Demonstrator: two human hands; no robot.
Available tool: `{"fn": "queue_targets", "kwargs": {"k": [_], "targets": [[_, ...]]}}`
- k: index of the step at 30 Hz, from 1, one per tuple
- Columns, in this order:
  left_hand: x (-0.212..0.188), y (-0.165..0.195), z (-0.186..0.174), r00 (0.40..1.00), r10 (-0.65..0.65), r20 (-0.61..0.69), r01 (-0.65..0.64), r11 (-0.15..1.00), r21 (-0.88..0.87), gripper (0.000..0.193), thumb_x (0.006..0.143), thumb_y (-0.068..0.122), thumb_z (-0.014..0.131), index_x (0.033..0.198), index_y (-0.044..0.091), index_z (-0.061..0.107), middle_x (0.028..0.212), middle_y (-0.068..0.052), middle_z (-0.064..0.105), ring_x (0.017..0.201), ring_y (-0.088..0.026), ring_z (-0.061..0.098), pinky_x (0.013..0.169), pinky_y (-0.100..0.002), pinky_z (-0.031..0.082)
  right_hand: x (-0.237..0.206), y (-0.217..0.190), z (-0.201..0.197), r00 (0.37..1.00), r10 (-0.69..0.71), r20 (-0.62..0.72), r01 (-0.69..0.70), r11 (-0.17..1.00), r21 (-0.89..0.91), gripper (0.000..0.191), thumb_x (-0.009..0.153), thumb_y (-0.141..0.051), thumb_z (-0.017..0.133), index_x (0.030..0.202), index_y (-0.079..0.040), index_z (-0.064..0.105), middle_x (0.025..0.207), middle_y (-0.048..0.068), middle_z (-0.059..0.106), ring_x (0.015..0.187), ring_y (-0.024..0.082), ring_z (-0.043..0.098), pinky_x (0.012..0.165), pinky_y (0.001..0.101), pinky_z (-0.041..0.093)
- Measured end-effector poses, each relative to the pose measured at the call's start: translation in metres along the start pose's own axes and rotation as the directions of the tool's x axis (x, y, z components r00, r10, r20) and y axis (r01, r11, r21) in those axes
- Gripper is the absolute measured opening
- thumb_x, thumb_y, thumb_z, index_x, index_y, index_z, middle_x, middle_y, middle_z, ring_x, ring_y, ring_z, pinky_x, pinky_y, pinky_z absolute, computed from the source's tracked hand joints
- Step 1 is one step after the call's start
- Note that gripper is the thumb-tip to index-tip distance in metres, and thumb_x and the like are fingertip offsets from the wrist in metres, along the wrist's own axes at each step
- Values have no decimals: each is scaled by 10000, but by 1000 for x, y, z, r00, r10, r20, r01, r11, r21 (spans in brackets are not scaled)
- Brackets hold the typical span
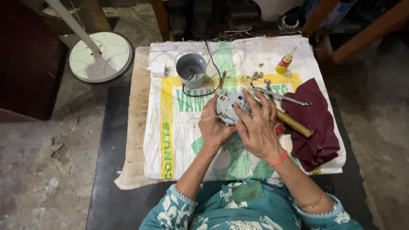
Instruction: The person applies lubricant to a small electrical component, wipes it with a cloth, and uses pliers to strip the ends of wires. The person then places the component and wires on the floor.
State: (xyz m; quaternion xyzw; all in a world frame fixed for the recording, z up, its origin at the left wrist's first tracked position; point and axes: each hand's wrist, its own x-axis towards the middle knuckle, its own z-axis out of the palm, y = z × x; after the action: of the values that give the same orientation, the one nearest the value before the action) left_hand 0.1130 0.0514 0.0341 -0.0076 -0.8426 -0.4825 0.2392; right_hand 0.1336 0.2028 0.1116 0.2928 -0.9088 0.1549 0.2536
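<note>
nearest to the camera, two forearms in teal patterned sleeves are seen, and a gold bangle and a red thread are worn on the right wrist. the left hand (214, 125) is curled around the left and lower edge of a round grey motor part (228, 107), which is held just above the white printed sack (170, 140) spread over the work surface. the right hand (257, 127) is laid over the right side of the same part, with its fingers (251, 102) spread and bent on the top face; thin blue and white wires are seen under both hands. just right of the right hand, a wooden handle (294, 123) is lying on a dark red cloth (317, 123), and a metal spanner (283, 97) is placed near the cloth's upper edge. further away, a grey plastic cup-shaped cover (191, 70) is standing on the sack, with a black wire curved beside it and a small white plug (157, 69) to its left. a small yellow bottle with a red cap (284, 63) is lying near the far right corner. beyond the sack, on the floor at the left, a round white fan base (102, 56) is seen.
</note>
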Motion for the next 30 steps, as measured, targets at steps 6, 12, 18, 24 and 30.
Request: {"fn": "queue_targets", "kwargs": {"k": [6, 12, 18, 24, 30], "targets": [[0, -4, 2, 992, 127, -9, -127, 992, -27, 1113, 439, 304, 950, 1414, 11, 499, 1371, -205, 623, 1252, -394, 601, 1062, -444, 498, -3, 10, -9, 999, 36, -7, -35, 991, 127, 242, 1022, -324, 531, 1127, -187, 701, 1544, 84, 484, 1465, 371, 369, 1246, 533, 228], [1, 0, -1, 992, 126, -33, -126, 992, -11, 1031, 502, 256, 926, 1419, 25, 512, 1364, -195, 636, 1245, -390, 620, 1060, -440, 514, 17, 19, 7, 995, 36, 95, -62, 953, 297, 470, 1075, -353, 417, 1367, -126, 708, 1639, 222, 347, 1466, 460, 283, 1201, 598, 166], [1, 0, -3, 999, 35, -4, -35, 998, -53, 1033, 500, 266, 912, 1428, 36, 522, 1339, -170, 652, 1215, -364, 634, 1036, -423, 528, 5, 30, 12, 987, 6, 161, -57, 947, 315, 530, 1081, -425, 305, 1241, -242, 776, 1639, 175, 379, 1496, 432, 273, 1216, 574, 154], [1, 0, -2, 996, 86, -34, -87, 996, -25, 1070, 476, 302, 940, 1425, 42, 519, 1329, -160, 652, 1218, -359, 624, 1040, -423, 521, 13, 37, 7, 972, 221, 73, -231, 869, 437, 621, 1109, -465, 258, 1091, -97, 757, 1454, 163, 493, 1451, 356, 394, 1263, 501, 277], [4, -4, -7, 998, 60, 10, -60, 998, 20, 1189, 490, 346, 944, 1513, 10, 440, 1274, -184, 638, 1158, -387, 601, 975, -454, 512, -9, 37, 2, 983, 38, -180, 34, 925, 379, 511, 1140, -364, 308, 1012, -107, 731, 1402, 203, 545, 1402, 357, 431, 1230, 502, 317]]}}
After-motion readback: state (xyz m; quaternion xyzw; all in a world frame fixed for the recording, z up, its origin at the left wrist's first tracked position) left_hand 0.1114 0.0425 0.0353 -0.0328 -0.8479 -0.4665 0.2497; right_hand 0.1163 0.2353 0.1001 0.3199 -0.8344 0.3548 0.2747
